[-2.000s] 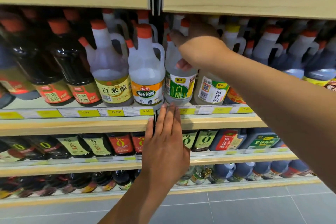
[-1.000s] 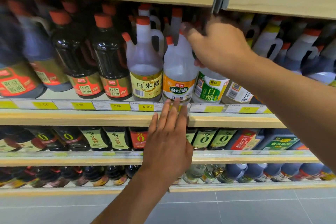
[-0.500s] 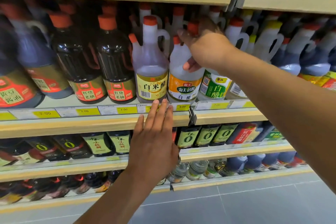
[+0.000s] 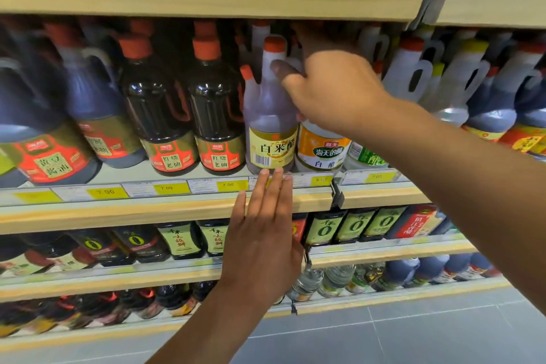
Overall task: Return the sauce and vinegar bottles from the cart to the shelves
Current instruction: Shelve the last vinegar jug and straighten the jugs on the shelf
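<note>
Orange-label 白醋 btl [image 4: 322, 154]: R hand [image 4: 334, 94] grips top; L hand [image 4: 263, 242] flat at shelf edge [image 4: 118, 213].

The orange-labelled white vinegar bottle [image 4: 322, 154] stands upright on the shelf [image 4: 147, 213], beside a yellow-labelled vinegar bottle [image 4: 270, 127].

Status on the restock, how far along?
Done: the orange-label bottle stands on the shelf beside the yellow-label bottle. In hand: the right hand grips its top; the left hand rests flat against the shelf edge. Left: letting go; cart out of view, remaining bottles unknown.
</note>
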